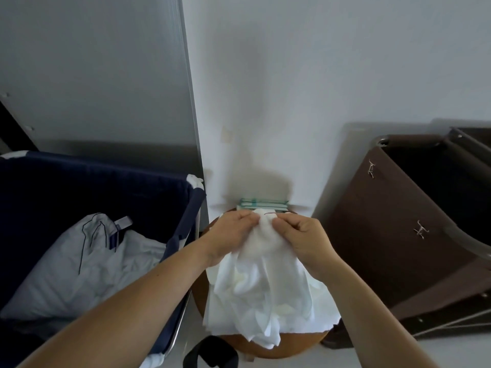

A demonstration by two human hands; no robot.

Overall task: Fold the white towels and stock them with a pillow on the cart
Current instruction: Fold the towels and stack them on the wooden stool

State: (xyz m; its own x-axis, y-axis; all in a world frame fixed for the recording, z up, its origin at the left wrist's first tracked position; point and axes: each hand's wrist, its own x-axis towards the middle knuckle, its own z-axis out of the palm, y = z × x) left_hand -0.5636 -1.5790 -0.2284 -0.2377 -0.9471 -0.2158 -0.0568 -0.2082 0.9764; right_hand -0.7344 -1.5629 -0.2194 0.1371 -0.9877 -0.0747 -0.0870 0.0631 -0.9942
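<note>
A crumpled white towel [265,277] hangs bunched over a round wooden table [289,345] in the middle of the view. My left hand [232,233] and my right hand [305,241] both pinch its upper edge, close together, lifting it off more white cloth lying on the table. A white pillow with dark piping [79,264] lies inside the navy fabric bin of the cart [180,235] at the left.
A dark brown wooden cabinet [393,235] stands at the right against the white wall. Greenish flat packs [263,203] sit at the table's far edge. A black strap [210,351] lies on the floor below the table. A grey panel rises behind the cart.
</note>
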